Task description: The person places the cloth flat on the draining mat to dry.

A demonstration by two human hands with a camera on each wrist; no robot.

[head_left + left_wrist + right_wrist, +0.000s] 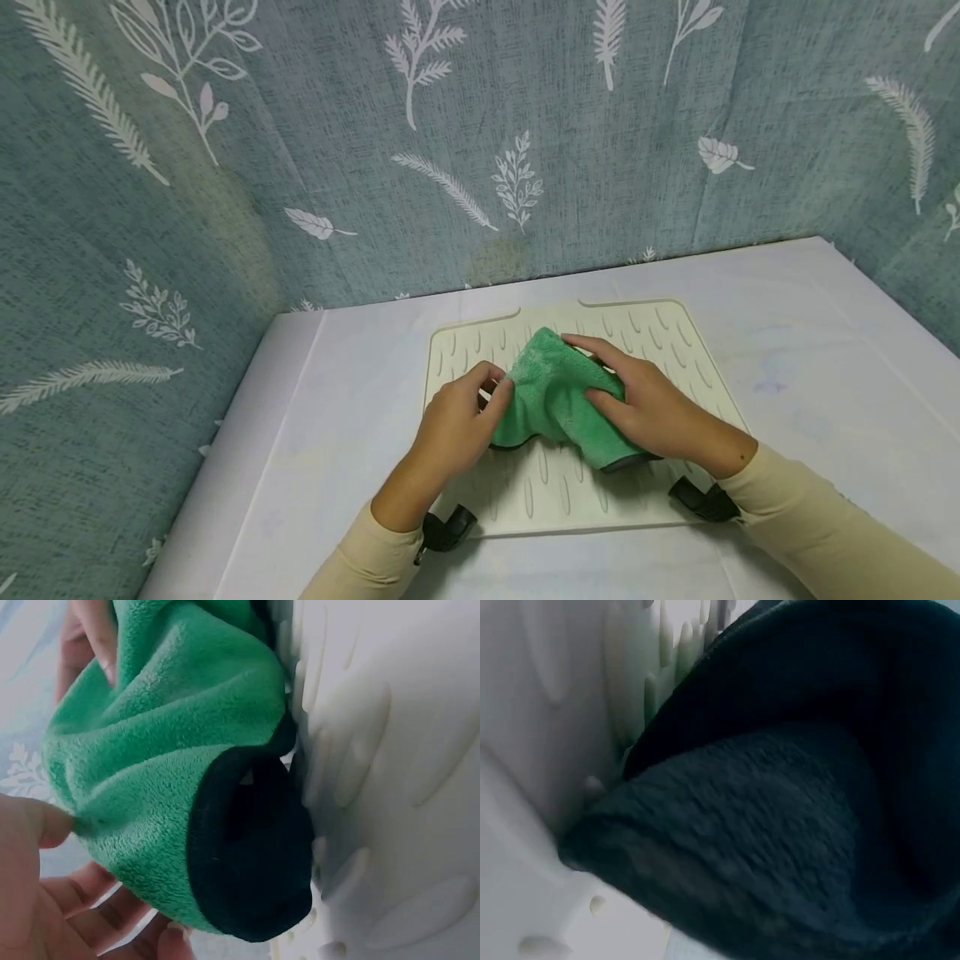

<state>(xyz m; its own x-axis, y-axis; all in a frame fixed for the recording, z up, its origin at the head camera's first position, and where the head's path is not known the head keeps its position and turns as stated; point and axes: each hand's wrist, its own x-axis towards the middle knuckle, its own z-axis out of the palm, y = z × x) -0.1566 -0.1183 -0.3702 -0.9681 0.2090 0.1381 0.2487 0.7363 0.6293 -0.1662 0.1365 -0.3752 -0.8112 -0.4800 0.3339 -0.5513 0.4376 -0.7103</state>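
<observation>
A green plush cloth [558, 396] with dark edging is bunched and partly raised over a cream ridged mat [495, 500]. At its left side, my left hand [453, 425] pinches the fabric; the left wrist view has the thumb on the green pile [157, 847] and the fingers curled beneath. My right hand [652, 404] grips the right part, thumb on top and fingers over the far edge. A fold opens toward the left wrist camera, showing a dark inside. The right wrist view is mostly filled by the cloth's dark side [765, 832], hiding that hand.
The mat, with a raised rim, lies on a white-covered table [337, 450]. Blue-grey fabric with white leaf prints [360, 183] hangs behind and along the sides. Black wrist devices [450, 529] sit below both wrists, near the mat's front edge.
</observation>
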